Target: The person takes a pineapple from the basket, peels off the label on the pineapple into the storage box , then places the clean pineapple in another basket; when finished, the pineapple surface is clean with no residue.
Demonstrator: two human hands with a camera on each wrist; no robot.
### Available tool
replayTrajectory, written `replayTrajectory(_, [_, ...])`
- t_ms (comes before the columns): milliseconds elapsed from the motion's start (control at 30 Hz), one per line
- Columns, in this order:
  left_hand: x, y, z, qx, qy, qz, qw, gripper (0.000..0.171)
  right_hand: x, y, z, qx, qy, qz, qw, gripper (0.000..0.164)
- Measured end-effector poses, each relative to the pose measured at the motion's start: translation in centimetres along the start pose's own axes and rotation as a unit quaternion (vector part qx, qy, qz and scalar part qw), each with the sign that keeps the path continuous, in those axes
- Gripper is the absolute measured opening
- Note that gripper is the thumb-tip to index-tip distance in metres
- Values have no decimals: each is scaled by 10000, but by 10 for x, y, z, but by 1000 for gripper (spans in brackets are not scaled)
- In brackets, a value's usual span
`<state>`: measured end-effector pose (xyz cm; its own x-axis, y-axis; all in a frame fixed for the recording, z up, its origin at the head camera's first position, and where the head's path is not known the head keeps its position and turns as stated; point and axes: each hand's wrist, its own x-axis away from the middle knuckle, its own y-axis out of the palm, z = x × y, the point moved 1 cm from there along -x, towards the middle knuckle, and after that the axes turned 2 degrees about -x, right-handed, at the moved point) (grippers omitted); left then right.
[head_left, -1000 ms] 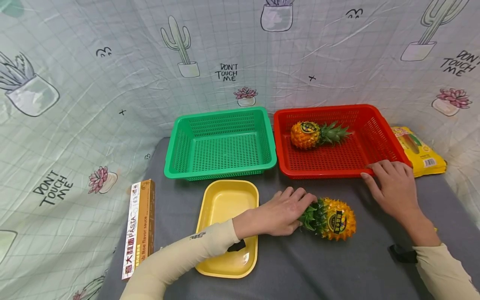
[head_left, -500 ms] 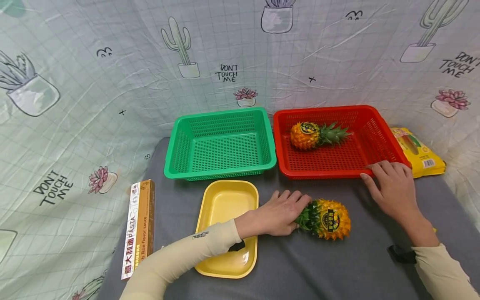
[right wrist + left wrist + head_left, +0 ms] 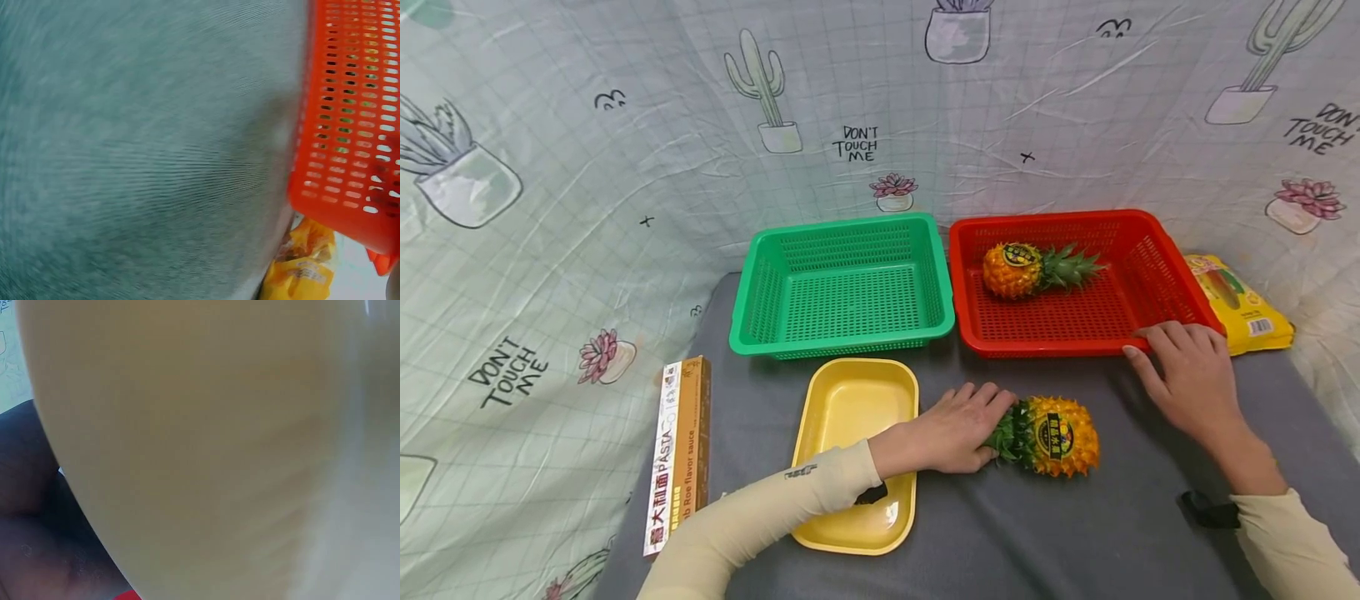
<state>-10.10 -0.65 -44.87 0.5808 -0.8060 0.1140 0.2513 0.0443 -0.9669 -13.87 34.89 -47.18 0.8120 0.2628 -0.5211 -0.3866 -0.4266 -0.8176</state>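
My left hand [image 3: 962,429] grips the leafy crown of a pineapple [image 3: 1066,437], which lies on the grey cloth with its orange, labelled body to the right. My fingertips are partly hidden among the leaves. At the near right corner of the red basket [image 3: 1037,343], my right hand [image 3: 1191,379] holds the rim, its fingers over the edge and thumb in front. Inside that basket another pineapple [image 3: 1011,273] lies on its side, crown to the right. The left wrist view is mostly filled by the yellow tray [image 3: 187,437], blurred and close.
A green basket [image 3: 842,343] stands left of the red one. The yellow tray lies under my left forearm, left of the held pineapple. A pasta box [image 3: 677,454] is at the left edge, and a yellow packet [image 3: 1243,308] sits right of the red basket. Patterned cloth walls surround everything.
My left hand has shifted slightly left, drawing the pineapple along the cloth with it, its body turning a little. The right hand stays at the red basket's corner.
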Motion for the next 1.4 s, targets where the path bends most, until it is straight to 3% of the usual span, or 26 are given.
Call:
replayTrajectory(200, [2, 0, -1, 20, 2, 50, 10000, 68, -2, -4, -5, -331, 37, -18, 9994, 29])
replayTrajectory(300, [2, 0, -1, 11, 28, 121, 9999, 65, -1, -6, -13, -590, -30, 169, 9981, 35])
replayTrajectory(467, [3, 1, -1, -12, 14, 205, 9998, 62, 0, -10, -41, -1100, -523, 644, 9905, 55])
replayTrajectory(600, [2, 2, -2, 17, -35, 216, 9998, 62, 1, -12, -65, -1457, -967, 666, 9823, 63])
replayTrajectory(933, [0, 4, -3, 313, -133, 64, 9994, 63, 20, -3, -95, -2287, -1457, -45, 9625, 68])
replayTrajectory(1200, [-3, 4, -6, 601, -202, -32, 9980, 61, 34, 5, -97, -2283, -1113, -750, 9643, 88])
replayTrajectory(1400, [-5, 4, -9, 836, -188, -73, 9963, 61, 39, 12, -99, -2202, -958, -919, 9664, 100])
